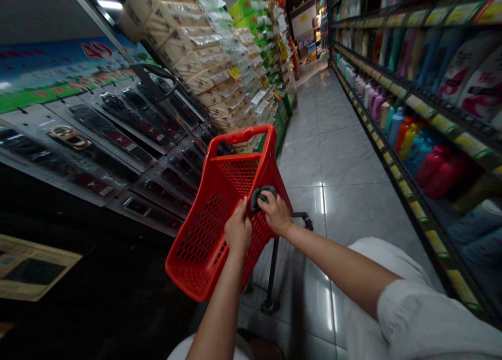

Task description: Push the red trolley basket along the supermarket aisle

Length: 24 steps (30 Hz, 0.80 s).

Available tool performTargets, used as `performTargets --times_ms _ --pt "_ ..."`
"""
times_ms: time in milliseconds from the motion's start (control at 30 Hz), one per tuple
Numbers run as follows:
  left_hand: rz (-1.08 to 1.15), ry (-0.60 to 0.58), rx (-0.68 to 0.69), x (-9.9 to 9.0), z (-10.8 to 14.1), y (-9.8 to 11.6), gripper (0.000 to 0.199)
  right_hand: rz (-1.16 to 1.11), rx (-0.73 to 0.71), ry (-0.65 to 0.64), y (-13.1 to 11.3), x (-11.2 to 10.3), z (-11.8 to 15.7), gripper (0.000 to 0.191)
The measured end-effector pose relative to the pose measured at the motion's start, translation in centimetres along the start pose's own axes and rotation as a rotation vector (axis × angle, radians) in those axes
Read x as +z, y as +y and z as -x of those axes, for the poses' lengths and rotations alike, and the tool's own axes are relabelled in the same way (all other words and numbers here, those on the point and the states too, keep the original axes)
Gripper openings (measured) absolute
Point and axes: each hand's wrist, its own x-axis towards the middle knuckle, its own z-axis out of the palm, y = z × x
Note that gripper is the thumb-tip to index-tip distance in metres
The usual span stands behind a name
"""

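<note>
A red plastic shopping cart (219, 255) with latticed walls stands tilted in view, its basket holding nothing that I can see. My left hand (238, 229) is closed over the basket's near side rim, thumb pointing up along it. Beside it, my right hand (276, 213) is wrapped round a dark grey grip (257, 198) fixed to the same side of the cart. The fingertips of the left hand are hidden behind the rim. Below the basket, the cart's black legs (272, 271) and a caster (308, 221) show over the floor.
Packaged belts (117, 140) hang on a rack close at the left. Beyond them rise stacked tan packages (196, 51) and green packages (254, 30). Shelves of colourful bottles (408, 135) line the right side. A grey tiled aisle (333, 140) runs ahead between them.
</note>
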Motion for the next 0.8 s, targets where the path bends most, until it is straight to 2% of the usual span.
performTargets --times_ms 133,200,267,400,533,600,700,800 --pt "-0.129 0.022 0.052 0.4 0.3 -0.4 0.058 -0.141 0.159 0.215 0.9 0.6 -2.9 0.056" --pt "-0.162 0.03 0.069 0.5 0.4 -0.7 0.06 -0.18 0.185 0.304 1.6 0.4 -4.5 0.056" --pt "-0.174 0.032 0.08 0.5 0.5 -0.8 0.06 -0.187 0.162 0.34 2.6 0.2 -5.5 0.056" --pt "-0.164 0.03 0.09 0.5 0.6 -0.9 0.059 -0.18 0.136 0.319 4.3 1.1 -4.4 0.052" --pt "-0.158 0.037 0.09 0.5 0.5 -0.8 0.059 -0.174 0.248 0.269 4.2 2.0 -3.1 0.054" --pt "-0.158 0.044 0.094 0.5 0.6 -0.8 0.059 -0.156 0.258 0.288 3.9 1.3 -3.8 0.058" --pt "-0.155 0.047 0.097 0.6 0.7 -0.9 0.06 -0.099 0.187 0.307 4.0 -0.5 -5.3 0.059" --pt "-0.14 0.052 0.092 0.7 0.7 -0.9 0.06 -0.039 0.172 0.25 4.8 -1.4 -5.0 0.057"
